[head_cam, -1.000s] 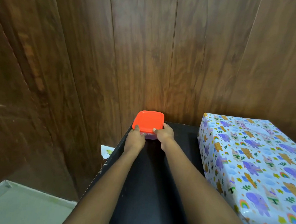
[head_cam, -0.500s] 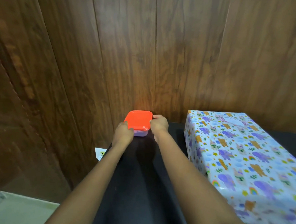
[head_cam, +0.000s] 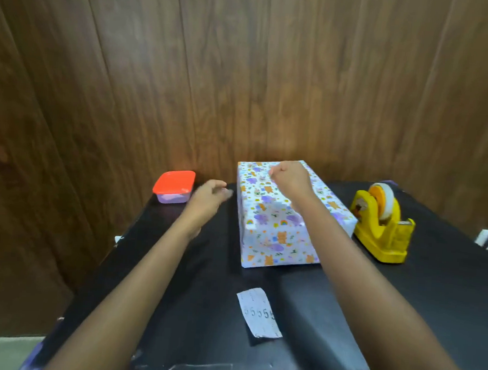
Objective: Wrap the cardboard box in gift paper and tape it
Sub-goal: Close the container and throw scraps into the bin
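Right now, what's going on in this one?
A person is working bare-handed at a black table. The box stands in the middle, already covered in patterned gift paper. The right hand, fingers curled and with nothing visible in it, is over the box's far end; whether it touches is unclear. The left hand hangs relaxed and empty between the box and an orange-lidded container. A yellow tape dispenser sits to the box's right, untouched, and a paper slip lies nearer the camera.
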